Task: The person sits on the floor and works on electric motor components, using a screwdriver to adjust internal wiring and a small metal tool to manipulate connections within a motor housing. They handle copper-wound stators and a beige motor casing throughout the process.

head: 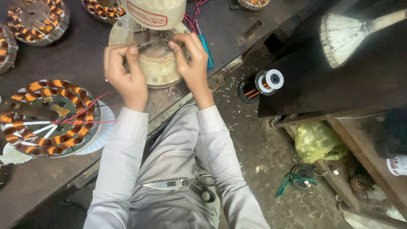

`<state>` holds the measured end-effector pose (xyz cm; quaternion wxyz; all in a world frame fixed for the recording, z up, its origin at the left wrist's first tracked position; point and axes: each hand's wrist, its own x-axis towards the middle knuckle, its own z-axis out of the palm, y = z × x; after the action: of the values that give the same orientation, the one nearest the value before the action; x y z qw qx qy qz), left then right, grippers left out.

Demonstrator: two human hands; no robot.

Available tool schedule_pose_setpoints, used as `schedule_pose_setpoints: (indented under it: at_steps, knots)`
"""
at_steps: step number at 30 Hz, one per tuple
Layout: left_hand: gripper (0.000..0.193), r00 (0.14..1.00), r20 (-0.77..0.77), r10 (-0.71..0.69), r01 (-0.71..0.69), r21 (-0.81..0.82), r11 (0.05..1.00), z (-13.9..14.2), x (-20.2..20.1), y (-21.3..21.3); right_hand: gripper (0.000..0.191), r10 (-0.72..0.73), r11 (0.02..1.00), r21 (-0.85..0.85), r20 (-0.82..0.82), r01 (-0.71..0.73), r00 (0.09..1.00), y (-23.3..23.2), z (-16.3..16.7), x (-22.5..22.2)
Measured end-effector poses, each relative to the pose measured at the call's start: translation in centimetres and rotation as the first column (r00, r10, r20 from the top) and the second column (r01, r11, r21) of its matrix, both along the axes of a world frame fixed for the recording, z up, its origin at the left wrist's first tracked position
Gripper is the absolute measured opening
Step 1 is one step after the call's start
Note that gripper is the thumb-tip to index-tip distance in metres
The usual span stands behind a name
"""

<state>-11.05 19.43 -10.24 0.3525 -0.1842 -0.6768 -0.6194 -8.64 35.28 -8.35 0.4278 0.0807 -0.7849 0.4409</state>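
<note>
A cream round fan motor housing (157, 63) lies on the dark workbench (76, 59), with a white domed cover (154, 12) just behind it. My left hand (125, 74) and my right hand (190, 59) meet over the housing's middle, fingers pinched on thin wires (154, 42) there. Red and blue leads (193, 19) run off behind my right hand, beside a blue-handled screwdriver (207, 51). Scissors (178, 184) rest on my lap.
A copper-wound stator (48, 116) with red leads sits at the left; more stators (36, 19) lie at the back. On the floor stand a copper wire spool (265, 82), a yellow bag (318, 142) and a green cord (292, 178). A dark bench (339, 85) stands right.
</note>
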Motion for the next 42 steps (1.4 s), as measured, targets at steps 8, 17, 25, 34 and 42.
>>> schedule_pose_setpoints:
  at_steps: [8, 17, 25, 34, 42]
  knots:
    - [0.032, 0.998, 0.058, 0.02, -0.025, 0.097, 0.995, -1.2, -1.4, 0.3, 0.016, -0.019, 0.999, 0.038, 0.025, 0.018, 1.0, -0.1, 0.2, 0.0]
    - [0.034, 0.958, 0.201, 0.205, -0.228, 0.099, 0.969, -0.6, -5.7, 1.1, 0.023, -0.009, 0.98, 0.199, 0.031, 0.002, 0.999, 0.5, 0.8, -0.2]
    - [0.034, 0.955, 0.143, 0.258, -0.257, -0.026, 0.966, -0.6, -4.9, 0.7, 0.01, 0.136, 0.991, 0.004, 0.117, -0.137, 0.984, 1.9, 1.0, -1.9]
    - [0.032, 0.913, 0.292, 0.284, -0.241, -0.175, 0.955, 0.2, -6.2, -0.4, 0.011, 0.096, 0.995, -0.018, 0.218, -0.094, 0.971, 0.9, 0.8, -0.4]
    - [0.021, 0.99, -0.041, -0.137, 0.132, -0.095, 0.987, 1.1, -4.1, -1.4, 0.014, 0.039, 0.999, 0.026, 0.155, -0.044, 0.987, 1.8, 1.1, -2.0]
